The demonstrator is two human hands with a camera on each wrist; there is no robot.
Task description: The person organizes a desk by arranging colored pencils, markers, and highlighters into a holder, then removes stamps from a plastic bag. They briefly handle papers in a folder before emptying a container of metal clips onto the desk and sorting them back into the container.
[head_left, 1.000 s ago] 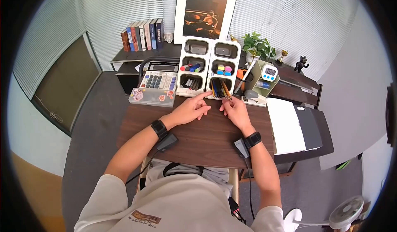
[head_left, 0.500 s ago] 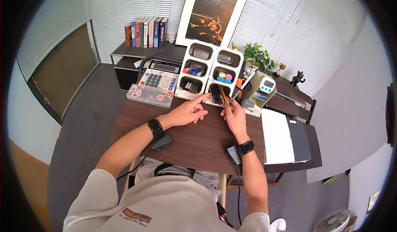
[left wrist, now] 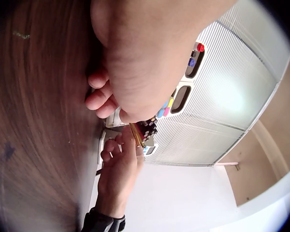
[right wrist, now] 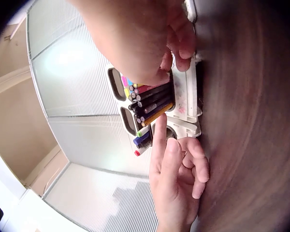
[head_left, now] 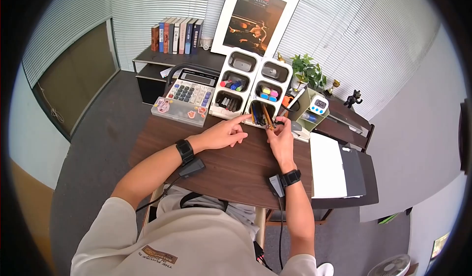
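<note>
While your left grip [head_left: 223, 134] lies open, the pens [right wrist: 154, 93] already sit in the holder [right wrist: 182, 92] just ahead, but I cannot tell whether your right grip [head_left: 281, 142] pinches any or what remains.

Wooden desk [head_left: 216, 170], white organizer [head_left: 238, 73], calculator [head_left: 191, 93], stickered case [head_left: 178, 113]

You wear a loose, off-white shirt [head_left: 191, 244] with short sleeves. On its front there is 1 brown, rectangular print [head_left: 158, 255] with dark letters beside it. Each of your wrists carries 1 wide black band, the left band [head_left: 185, 151] and the right band [head_left: 290, 177]. At each band sits 1 dark grey box, the left box [head_left: 192, 168] and the right box [head_left: 276, 185], with a thin black cable. Your shoe [head_left: 325, 269] is white.
</note>
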